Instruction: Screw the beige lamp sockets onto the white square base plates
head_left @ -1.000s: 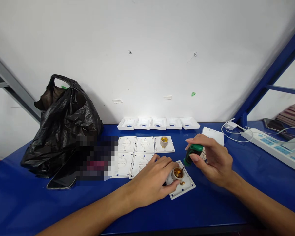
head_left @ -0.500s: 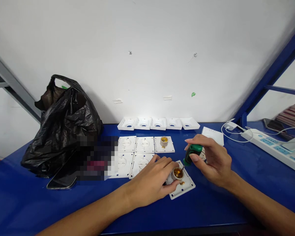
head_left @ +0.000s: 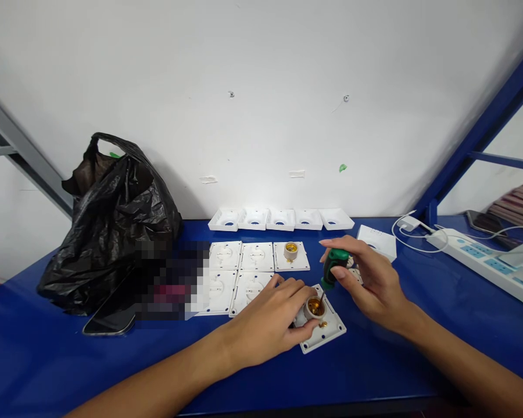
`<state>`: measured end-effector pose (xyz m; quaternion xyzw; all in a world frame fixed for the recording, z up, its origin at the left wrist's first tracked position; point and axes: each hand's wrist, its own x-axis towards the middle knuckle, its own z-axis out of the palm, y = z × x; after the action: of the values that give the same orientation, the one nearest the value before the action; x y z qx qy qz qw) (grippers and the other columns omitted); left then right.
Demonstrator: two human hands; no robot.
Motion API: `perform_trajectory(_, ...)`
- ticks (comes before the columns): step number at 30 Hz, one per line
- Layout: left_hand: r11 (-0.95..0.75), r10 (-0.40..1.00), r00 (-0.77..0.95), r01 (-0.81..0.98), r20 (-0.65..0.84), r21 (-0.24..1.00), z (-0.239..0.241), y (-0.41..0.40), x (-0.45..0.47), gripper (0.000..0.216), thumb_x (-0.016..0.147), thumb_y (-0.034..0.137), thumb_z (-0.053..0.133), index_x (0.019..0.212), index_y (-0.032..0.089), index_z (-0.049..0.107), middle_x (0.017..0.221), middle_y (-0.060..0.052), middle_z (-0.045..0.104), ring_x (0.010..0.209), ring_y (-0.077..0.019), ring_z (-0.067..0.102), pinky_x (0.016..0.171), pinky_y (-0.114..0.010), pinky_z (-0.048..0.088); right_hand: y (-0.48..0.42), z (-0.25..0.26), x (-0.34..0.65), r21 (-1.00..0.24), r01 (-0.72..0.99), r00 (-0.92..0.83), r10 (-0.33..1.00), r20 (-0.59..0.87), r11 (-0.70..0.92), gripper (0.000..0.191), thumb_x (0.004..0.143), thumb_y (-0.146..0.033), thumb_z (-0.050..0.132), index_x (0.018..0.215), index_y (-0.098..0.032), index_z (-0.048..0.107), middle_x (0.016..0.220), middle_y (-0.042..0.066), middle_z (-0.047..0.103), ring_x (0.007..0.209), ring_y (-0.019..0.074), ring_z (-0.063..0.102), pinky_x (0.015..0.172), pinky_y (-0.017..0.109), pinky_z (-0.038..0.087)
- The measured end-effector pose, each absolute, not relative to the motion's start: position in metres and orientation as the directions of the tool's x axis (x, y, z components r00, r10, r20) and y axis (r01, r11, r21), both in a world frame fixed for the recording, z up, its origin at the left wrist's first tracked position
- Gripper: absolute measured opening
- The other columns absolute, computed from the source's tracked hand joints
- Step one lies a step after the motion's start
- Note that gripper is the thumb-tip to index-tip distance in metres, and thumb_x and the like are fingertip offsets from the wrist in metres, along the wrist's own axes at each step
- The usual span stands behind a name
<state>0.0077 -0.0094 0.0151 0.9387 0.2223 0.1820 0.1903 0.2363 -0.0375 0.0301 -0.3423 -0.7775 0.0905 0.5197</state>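
One round, gold-lined socket, square white plate, smooth green-and-black screwdriver.

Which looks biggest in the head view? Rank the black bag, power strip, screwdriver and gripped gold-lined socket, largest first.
1. Black bag
2. Power strip, cut off at the right
3. Screwdriver, partly covered
4. Gripped gold-lined socket, also partly covered

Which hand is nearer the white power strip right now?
Right. The right hand, gripping the green-and-black screwdriver, is left of the power strip; the left hand, holding the gold-lined socket, is farther left.
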Motion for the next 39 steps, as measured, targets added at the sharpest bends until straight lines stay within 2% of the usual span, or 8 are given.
perform_trajectory(5, -0.835, 0.478, 0.839, 0.341, 0.262, 0.432, 0.012, -0.007, 0.008, 0.024, 0.102, 0.032, 0.072, 0.121, 0.021, 0.063, 0.106, -0.003, 0.070, 0.100, -0.0257, 0.066, 0.095, -0.040, 0.048, -0.038, 0.033, 0.234, -0.560, 0.454, -0.290, 0.710, 0.642, 0.693, 0.046, 0.110, -0.026, 0.053, 0.155, -0.033, 0.049, 0.119, 0.006, 0.072, 0.102, 0.0203, 0.071, 0.089, 0.036, 0.059)
perform_trajectory(8, -0.834, 0.483, 0.836, 0.349, 0.259, 0.428, 0.012, -0.008, 0.008, 0.024, 0.101, 0.031, 0.073, 0.120, 0.020, 0.063, 0.105, -0.004, 0.070, 0.099, -0.0258, 0.065, 0.096, -0.041, 0.048, -0.039, 0.034, 0.232, -0.513, 0.443, -0.287, 0.658, 0.696, 0.735, 0.041, 0.107, -0.025, 0.060, 0.147, -0.033, 0.055, 0.119, 0.005, 0.072, 0.103, 0.0200, 0.071, 0.091, 0.035, 0.060)
perform_trajectory(13, -0.825, 0.493, 0.829, 0.350, 0.262, 0.444, 0.014, -0.009, 0.008, 0.025, 0.101, 0.030, 0.072, 0.123, 0.021, 0.062, 0.106, -0.004, 0.070, 0.096, -0.0248, 0.065, 0.098, -0.042, 0.049, -0.040, 0.035, 0.230, -0.435, 0.468, -0.284, 0.598, 0.750, 0.769, 0.039, 0.101, -0.024, 0.070, 0.139, -0.029, 0.059, 0.099, 0.002, 0.071, 0.086, 0.0195, 0.068, 0.074, 0.033, 0.058)
perform_trajectory(19, -0.832, 0.484, 0.836, 0.349, 0.258, 0.432, 0.013, -0.008, 0.007, 0.028, 0.102, 0.030, 0.073, 0.125, 0.019, 0.062, 0.109, -0.004, 0.070, 0.097, -0.0248, 0.064, 0.099, -0.042, 0.047, -0.036, 0.019, 0.237, -0.410, 0.438, -0.203, 0.532, 0.822, 0.800, 0.049, 0.099, -0.017, 0.069, 0.146, -0.029, 0.058, 0.117, 0.006, 0.072, 0.096, 0.0207, 0.071, 0.082, 0.036, 0.059)
perform_trajectory(23, -0.848, 0.462, 0.845, 0.331, 0.270, 0.414, 0.012, -0.008, 0.006, 0.029, 0.102, 0.033, 0.073, 0.125, 0.019, 0.063, 0.107, -0.004, 0.069, 0.096, -0.0248, 0.063, 0.097, -0.041, 0.048, -0.036, 0.011, 0.240, -0.415, 0.382, -0.155, 0.500, 0.852, 0.826, 0.054, 0.099, -0.012, 0.067, 0.149, -0.028, 0.057, 0.124, 0.008, 0.071, 0.101, 0.0217, 0.071, 0.078, 0.036, 0.061)
perform_trajectory(28, -0.843, 0.452, 0.845, 0.300, 0.285, 0.446, 0.011, -0.005, 0.006, 0.030, 0.101, 0.035, 0.073, 0.127, 0.022, 0.064, 0.107, -0.004, 0.067, 0.095, -0.0242, 0.061, 0.096, -0.040, 0.049, -0.040, 0.014, 0.237, -0.452, 0.362, -0.105, 0.518, 0.849, 0.815, 0.049, 0.100, -0.015, 0.065, 0.147, -0.027, 0.059, 0.115, 0.007, 0.072, 0.092, 0.0208, 0.072, 0.069, 0.033, 0.061)
perform_trajectory(36, -0.815, 0.451, 0.852, 0.273, 0.265, 0.511, 0.013, -0.006, 0.006, 0.029, 0.098, 0.029, 0.073, 0.126, 0.023, 0.063, 0.112, -0.005, 0.068, 0.102, -0.0251, 0.061, 0.104, -0.044, 0.048, -0.042, 0.018, 0.230, -0.415, 0.301, -0.149, 0.472, 0.869, 0.858, 0.051, 0.099, -0.015, 0.067, 0.148, -0.027, 0.058, 0.105, 0.006, 0.073, 0.089, 0.0229, 0.072, 0.073, 0.038, 0.062)
perform_trajectory(39, -0.806, 0.457, 0.852, 0.276, 0.256, 0.523, 0.012, -0.006, 0.005, 0.025, 0.098, 0.028, 0.073, 0.121, 0.024, 0.064, 0.111, -0.004, 0.067, 0.101, -0.0249, 0.060, 0.102, -0.043, 0.048, -0.042, 0.015, 0.231, -0.429, 0.318, -0.152, 0.492, 0.857, 0.845, 0.051, 0.100, -0.016, 0.066, 0.148, -0.028, 0.058, 0.111, 0.008, 0.073, 0.091, 0.0232, 0.072, 0.071, 0.038, 0.062)
